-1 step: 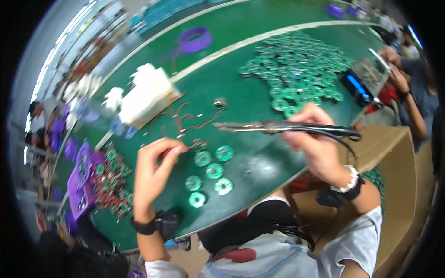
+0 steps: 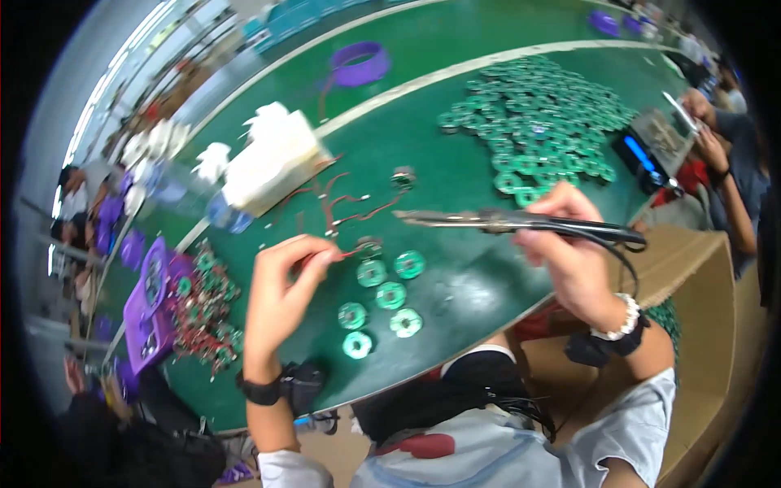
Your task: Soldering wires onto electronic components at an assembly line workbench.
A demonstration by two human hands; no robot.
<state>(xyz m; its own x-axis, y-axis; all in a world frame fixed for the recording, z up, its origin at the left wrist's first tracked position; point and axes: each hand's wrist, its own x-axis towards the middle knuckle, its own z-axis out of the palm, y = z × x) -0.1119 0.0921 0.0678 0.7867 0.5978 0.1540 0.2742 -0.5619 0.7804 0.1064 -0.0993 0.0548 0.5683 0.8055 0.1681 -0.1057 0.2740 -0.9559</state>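
The left hand (image 2: 281, 281), fingers pinched together, grips the end of a thin red wire (image 2: 346, 252) just above the green worktable (image 2: 455, 171), beside a small round green coil (image 2: 372, 272) that the wire appears to run to, though the join is too small to make out. The right hand (image 2: 569, 244) is closed around the dark handle of a soldering iron (image 2: 488, 220), held level over the table with its metal tip pointing toward the person's left, well short of the pinched wire; a black cable hangs from the handle's rear end. Below the left hand's fingertips lie five more round green coils (image 2: 382, 305), set close together in a loose cluster near the table's front edge. Beyond the wire, several loose red wires (image 2: 342, 203) sprawl across the table, next to a white box (image 2: 272, 163) with white wads on top. A large heap of green coils (image 2: 537, 122) covers the far right of the table, and a purple ring (image 2: 362, 63) sits at the far side past a pale stripe. To the person's left, a purple tray (image 2: 150, 301) stands beside a pile of coils with red leads (image 2: 203, 313). At far right, another person's hands (image 2: 704, 122) work over a small dark device (image 2: 651, 150).
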